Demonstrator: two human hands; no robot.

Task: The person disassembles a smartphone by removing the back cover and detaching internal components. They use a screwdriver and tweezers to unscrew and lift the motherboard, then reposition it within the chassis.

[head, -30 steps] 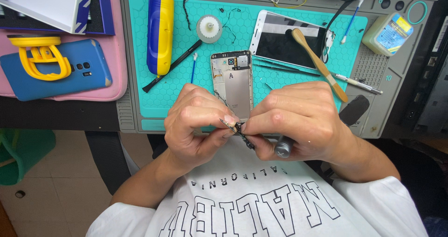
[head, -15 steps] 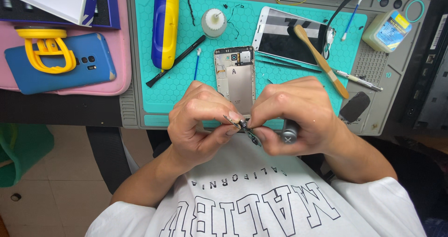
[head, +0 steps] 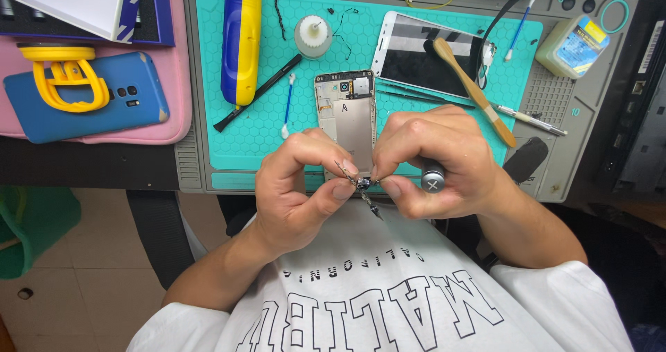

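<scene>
My left hand (head: 302, 189) pinches a thin pair of tweezers (head: 361, 189) that grips a tiny dark part near my chest. My right hand (head: 437, 161) touches the same small part with its fingertips and has a screwdriver (head: 432, 181) with a grey round end tucked in the palm. Just beyond my hands, an opened phone body (head: 347, 113) with a gold metal plate lies on the teal work mat (head: 243, 133). A detached phone screen (head: 423, 54) rests further back on the mat.
On the mat lie a blue and yellow tool (head: 239, 43), a black spudger (head: 257, 92), a cotton swab (head: 286, 106), a white round bottle (head: 312, 36) and a wooden brush handle (head: 472, 88). A blue phone (head: 104, 106) with a yellow suction clamp (head: 66, 74) sits on a pink pad at left. A glue bottle (head: 572, 43) stands at right.
The view has shifted slightly, so the mat and the hands sit a little higher and more central. Both hands keep working the small part between the fingertips; the screwdriver's end now faces the camera.
</scene>
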